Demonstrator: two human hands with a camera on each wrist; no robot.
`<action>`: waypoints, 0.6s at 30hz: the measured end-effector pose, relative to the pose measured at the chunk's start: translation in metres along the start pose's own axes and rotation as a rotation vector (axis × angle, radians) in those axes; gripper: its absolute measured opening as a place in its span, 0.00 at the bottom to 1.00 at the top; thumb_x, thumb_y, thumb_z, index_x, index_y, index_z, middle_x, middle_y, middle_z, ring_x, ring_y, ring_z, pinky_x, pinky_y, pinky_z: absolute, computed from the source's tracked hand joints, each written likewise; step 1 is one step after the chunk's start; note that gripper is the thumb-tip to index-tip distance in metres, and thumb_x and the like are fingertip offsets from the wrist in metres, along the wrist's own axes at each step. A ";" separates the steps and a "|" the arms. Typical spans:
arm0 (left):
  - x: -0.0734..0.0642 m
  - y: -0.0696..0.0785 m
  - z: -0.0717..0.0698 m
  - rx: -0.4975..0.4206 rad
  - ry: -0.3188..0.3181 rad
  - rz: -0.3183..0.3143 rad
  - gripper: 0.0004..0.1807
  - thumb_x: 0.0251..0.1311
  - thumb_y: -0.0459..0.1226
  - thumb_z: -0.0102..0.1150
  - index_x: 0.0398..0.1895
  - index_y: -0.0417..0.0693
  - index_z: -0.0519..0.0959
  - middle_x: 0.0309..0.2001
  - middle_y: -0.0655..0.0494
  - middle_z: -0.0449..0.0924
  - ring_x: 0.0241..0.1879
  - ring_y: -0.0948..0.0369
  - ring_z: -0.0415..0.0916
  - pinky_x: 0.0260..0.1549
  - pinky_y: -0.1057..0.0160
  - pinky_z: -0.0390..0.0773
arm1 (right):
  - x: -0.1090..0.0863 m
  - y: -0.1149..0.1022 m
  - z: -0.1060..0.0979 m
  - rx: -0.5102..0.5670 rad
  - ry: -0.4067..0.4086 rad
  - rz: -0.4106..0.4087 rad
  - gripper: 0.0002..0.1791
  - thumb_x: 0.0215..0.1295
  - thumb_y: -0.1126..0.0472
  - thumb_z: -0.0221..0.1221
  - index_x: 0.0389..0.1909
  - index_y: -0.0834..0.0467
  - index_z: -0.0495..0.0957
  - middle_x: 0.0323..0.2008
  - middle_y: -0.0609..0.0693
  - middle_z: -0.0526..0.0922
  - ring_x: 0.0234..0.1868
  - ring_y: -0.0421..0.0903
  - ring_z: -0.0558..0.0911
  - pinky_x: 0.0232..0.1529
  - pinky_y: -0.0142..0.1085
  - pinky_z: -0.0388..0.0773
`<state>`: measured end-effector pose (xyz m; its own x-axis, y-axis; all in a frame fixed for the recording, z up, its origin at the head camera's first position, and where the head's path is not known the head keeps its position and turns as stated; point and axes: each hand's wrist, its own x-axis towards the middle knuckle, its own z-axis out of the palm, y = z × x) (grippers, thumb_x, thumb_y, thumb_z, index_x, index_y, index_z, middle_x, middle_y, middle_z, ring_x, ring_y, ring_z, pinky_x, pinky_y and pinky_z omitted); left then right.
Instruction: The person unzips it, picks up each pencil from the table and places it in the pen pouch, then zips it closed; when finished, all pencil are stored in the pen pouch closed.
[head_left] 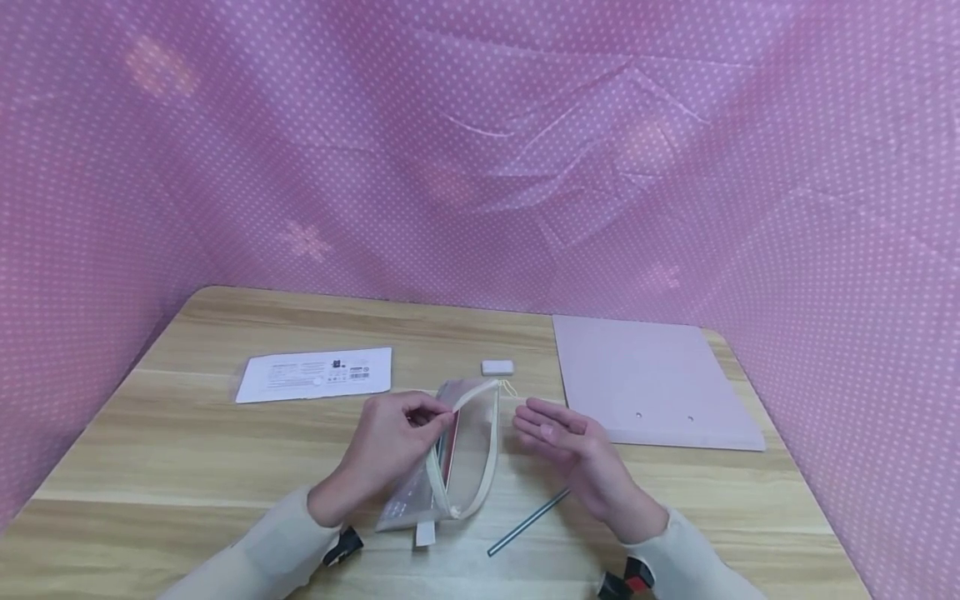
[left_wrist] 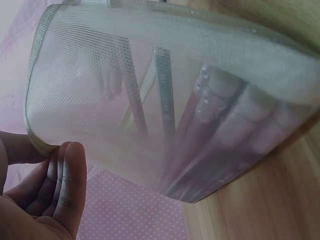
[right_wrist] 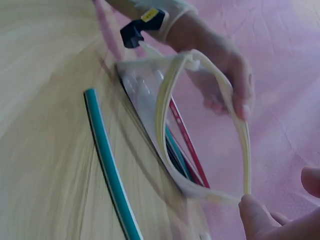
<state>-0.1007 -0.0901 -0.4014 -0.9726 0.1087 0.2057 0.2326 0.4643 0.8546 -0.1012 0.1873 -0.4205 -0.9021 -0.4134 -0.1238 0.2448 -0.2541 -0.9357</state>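
A translucent mesh pencil pouch point(head_left: 480, 450) with a cream zipper edge stands open-mouthed in the middle of the table. My left hand point(head_left: 397, 442) pinches its rim between thumb and fingers, also seen in the left wrist view point(left_wrist: 47, 190). Inside lie several pencils, among them a red pencil point(right_wrist: 185, 135) and a teal one point(left_wrist: 165, 90). To the pouch's right is my right hand point(head_left: 573, 450), fingers extended, holding nothing. A green pencil point(head_left: 528, 523) lies on the table between pouch and right hand, its far end hidden behind that hand.
Behind the pouch sits a small white eraser-like block point(head_left: 497, 367). A white printed card point(head_left: 315, 375) lies at the left, and a pale pink folder point(head_left: 652, 383) at the right. Pink dotted cloth point(head_left: 480, 167) hangs around the wooden table point(head_left: 187, 467).
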 end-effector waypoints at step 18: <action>-0.001 0.001 0.003 0.002 -0.012 -0.038 0.03 0.56 0.37 0.72 0.34 0.54 0.89 0.29 0.62 0.87 0.28 0.66 0.80 0.29 0.70 0.82 | -0.022 0.012 -0.035 -1.132 -0.188 -0.232 0.26 0.52 0.59 0.75 0.54 0.53 0.81 0.49 0.44 0.87 0.50 0.44 0.84 0.53 0.36 0.83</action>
<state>-0.0992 -0.0874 -0.4016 -0.9807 0.1012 0.1670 0.1951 0.4697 0.8610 -0.0912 0.2234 -0.4403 -0.7934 -0.6066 0.0509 -0.4607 0.5437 -0.7015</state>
